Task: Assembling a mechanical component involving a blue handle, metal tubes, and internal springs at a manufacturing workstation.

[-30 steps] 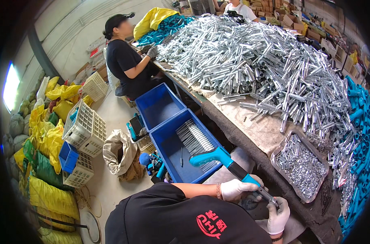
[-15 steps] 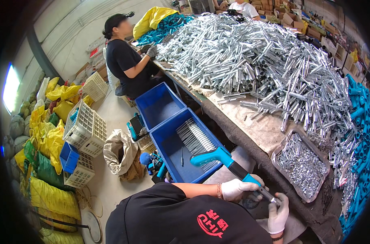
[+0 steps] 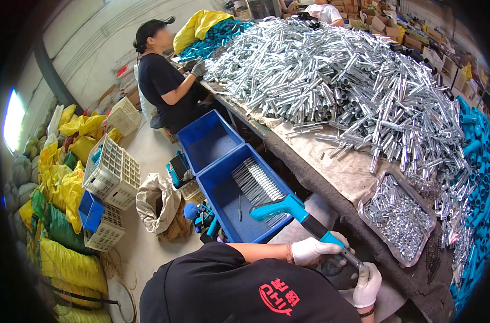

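- Head view, nearest the lower edge: the person's black shirt fills the bottom, and both forearms reach out to the right, each hand in a white glove.
- The left hand (image 3: 316,250) is closed around the black-and-teal shaft of a teal-handled tool (image 3: 301,218), fingers wrapped over it near its middle.
- The right hand (image 3: 367,284) sits lower and to the right, curled about the tool's dark lower end; how firmly the fingers press there I cannot tell.
- The tool slants from lower right up to upper left, its curved teal grip hanging over the near corner of a blue crate (image 3: 228,199).
- That crate holds a flat row of silver metal rods (image 3: 258,185) laid side by side; a second blue crate (image 3: 207,139), just behind it, touches its far end.
- Right of the hands, on the worktable edge (image 3: 331,180), a shallow metal tray (image 3: 398,218) is filled with small silver parts.
- Left on the floor: a beige sack (image 3: 157,199), white lattice baskets (image 3: 113,172), and yellow bags (image 3: 67,183) along the wall.
- Farther along the table, a great heap of shiny metal tubes (image 3: 331,75) covers the top, with blue tubes (image 3: 479,161) piled at the right rim.
- At the far left end a co-worker in black (image 3: 164,86) sits with gloved hands at the heap.
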Tool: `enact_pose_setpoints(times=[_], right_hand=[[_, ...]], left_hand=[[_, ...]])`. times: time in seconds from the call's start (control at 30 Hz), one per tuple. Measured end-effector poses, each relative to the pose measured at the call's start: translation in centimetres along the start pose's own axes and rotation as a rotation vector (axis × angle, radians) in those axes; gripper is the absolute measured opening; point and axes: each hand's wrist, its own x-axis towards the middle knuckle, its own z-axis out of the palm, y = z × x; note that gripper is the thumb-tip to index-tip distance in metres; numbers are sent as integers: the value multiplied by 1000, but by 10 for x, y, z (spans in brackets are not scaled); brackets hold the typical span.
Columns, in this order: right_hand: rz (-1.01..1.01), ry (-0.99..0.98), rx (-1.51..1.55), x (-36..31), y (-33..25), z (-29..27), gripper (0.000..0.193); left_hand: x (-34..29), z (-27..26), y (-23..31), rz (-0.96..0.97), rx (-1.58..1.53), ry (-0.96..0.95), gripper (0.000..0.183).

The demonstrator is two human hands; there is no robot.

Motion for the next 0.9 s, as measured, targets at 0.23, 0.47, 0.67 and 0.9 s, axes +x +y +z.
enact_pose_setpoints(times=[0.23,0.47,0.67,0.9], right_hand=[[6,-14,-28,1,-5,2,55],[-222,259,108,3,-4,16,36],[233,-128,-39,-5,4,-11,43],[-35,15,-6,-7,10,1,33]], left_hand=[[-2,6,2,-20,-19,12,37],[0,3,0,19,-17,20,38],[-1,3,-1,3,19,-27,43],[0,0,-2,28,15,9,43]])
